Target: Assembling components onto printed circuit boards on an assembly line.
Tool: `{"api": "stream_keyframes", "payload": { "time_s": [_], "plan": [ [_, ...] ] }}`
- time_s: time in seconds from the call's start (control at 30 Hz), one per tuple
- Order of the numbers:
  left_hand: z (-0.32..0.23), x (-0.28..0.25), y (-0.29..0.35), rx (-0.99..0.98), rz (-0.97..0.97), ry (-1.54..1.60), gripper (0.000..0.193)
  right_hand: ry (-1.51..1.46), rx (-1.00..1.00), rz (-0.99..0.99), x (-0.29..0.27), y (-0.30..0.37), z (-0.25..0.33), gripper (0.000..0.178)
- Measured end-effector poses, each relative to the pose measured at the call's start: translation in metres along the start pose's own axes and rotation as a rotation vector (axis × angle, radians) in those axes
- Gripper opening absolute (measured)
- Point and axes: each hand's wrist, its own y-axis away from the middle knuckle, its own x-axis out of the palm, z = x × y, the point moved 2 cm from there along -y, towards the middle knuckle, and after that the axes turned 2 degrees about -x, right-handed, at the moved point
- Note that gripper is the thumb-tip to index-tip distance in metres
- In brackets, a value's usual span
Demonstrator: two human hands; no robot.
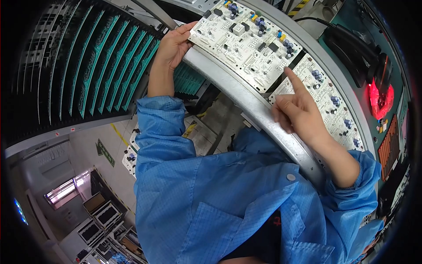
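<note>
A white circuit board (244, 46) with blue capacitors, yellow parts and dark chips lies across a metal conveyor rail (224, 72). My left hand (172, 46) grips its left edge, with the thumb and some fingers partly hidden. By the board's right corner, my right hand (301, 108) has its index finger stretched out and the other fingers loosely bent; nothing shows in it. Whether the fingertip touches the board, I cannot tell. Under this right hand and forearm, more white boards (327, 88) continue along the line, partly covered.
A black rack of upright green boards (90, 61) stands on the left. On the right, a black handheld scanner (381, 70) glows red above a green mat (347, 26). An orange-brown slotted block (388, 147) lies nearer. Another white board (129, 158) shows beside my left sleeve.
</note>
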Motion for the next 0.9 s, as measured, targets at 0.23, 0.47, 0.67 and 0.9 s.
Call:
{"api": "stream_keyframes", "payload": {
  "time_s": [0.23, 0.47, 0.67, 0.9],
  "plan": [
    [0.003, -0.002, 0.003, 0.019, 0.013, -0.005, 0.037, 1.255, -0.556, -0.181, -0.003, -0.008, 0.018, 0.069],
    [0.004, 0.008, 0.007, 0.006, -0.011, -0.087, 0.035, 1.422, -0.585, -0.137, 0.001, -0.017, 0.011, 0.073],
    [0.003, 0.007, 0.009, 0.032, -0.015, -0.168, 0.034, 1.404, -0.555, -0.138, -0.003, -0.018, 0.01, 0.071],
    [0.008, -0.005, 0.004, 0.019, 0.007, -0.207, 0.036, 1.372, -0.579, -0.159, -0.006, -0.018, 0.006, 0.071]
  ]
}}
